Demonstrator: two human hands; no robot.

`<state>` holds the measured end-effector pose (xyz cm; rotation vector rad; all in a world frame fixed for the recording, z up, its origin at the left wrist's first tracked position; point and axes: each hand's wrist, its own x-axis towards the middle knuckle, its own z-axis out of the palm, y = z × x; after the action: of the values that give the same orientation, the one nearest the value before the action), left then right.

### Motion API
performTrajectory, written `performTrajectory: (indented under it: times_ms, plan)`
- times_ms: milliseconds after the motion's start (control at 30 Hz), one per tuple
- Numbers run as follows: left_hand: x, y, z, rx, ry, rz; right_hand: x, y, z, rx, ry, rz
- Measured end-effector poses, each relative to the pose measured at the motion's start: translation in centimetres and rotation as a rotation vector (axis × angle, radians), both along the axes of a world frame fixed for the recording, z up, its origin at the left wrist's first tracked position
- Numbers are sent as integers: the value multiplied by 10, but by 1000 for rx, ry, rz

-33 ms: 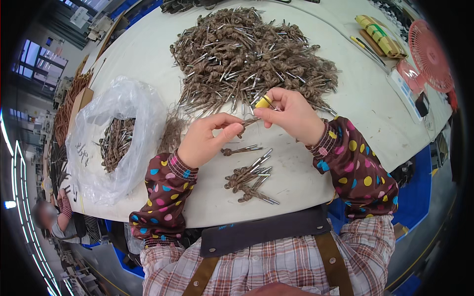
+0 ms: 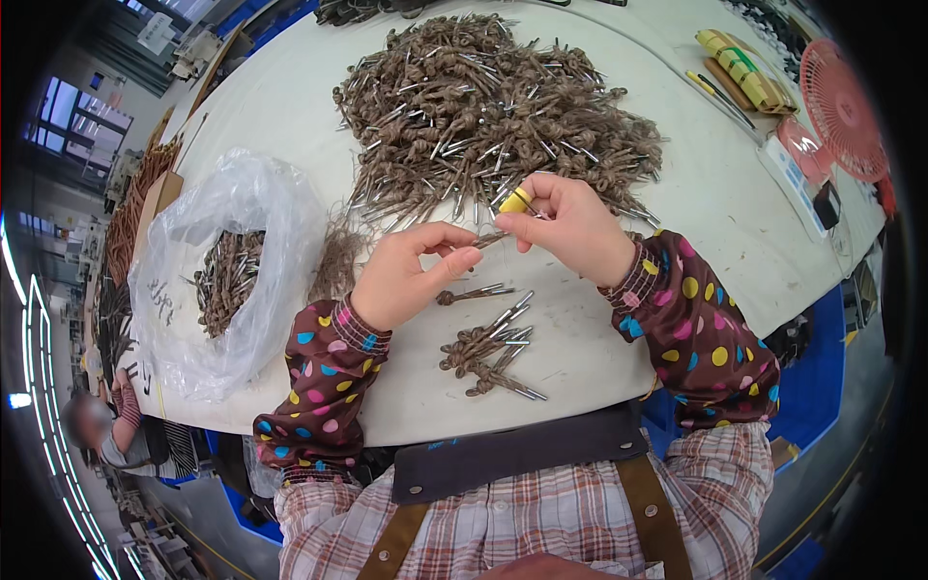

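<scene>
Seemingly, brown cord piece (image 2: 488, 239) crosswise between left hand (image 2: 406, 277); right hand (image 2: 570, 227)

The heap of brown braided fibre cords with shiny metal tips (image 2: 493, 106) looks rough and matt. The crinkled clear plastic bag (image 2: 232, 242) is glossy. The pale bench (image 2: 677, 251) is smooth and matt. The brown polka-dot sleeves (image 2: 701, 329) are soft cloth.

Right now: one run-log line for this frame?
left hand: pinching knotted cord piece | right hand: yellow-handled tool at its end | small pile below | big heap behind
</scene>
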<state>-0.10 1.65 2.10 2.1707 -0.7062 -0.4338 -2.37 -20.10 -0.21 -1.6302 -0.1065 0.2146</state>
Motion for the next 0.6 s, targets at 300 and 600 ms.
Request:
performTrajectory:
  times_ms: [300,600]
  plan:
    - [3,-8,-20,-262,24,146,-3,9,2,-6,-147,-72]
    - [17,-1,-18,-368,151,200,3,-1,0,19,-79,-45]
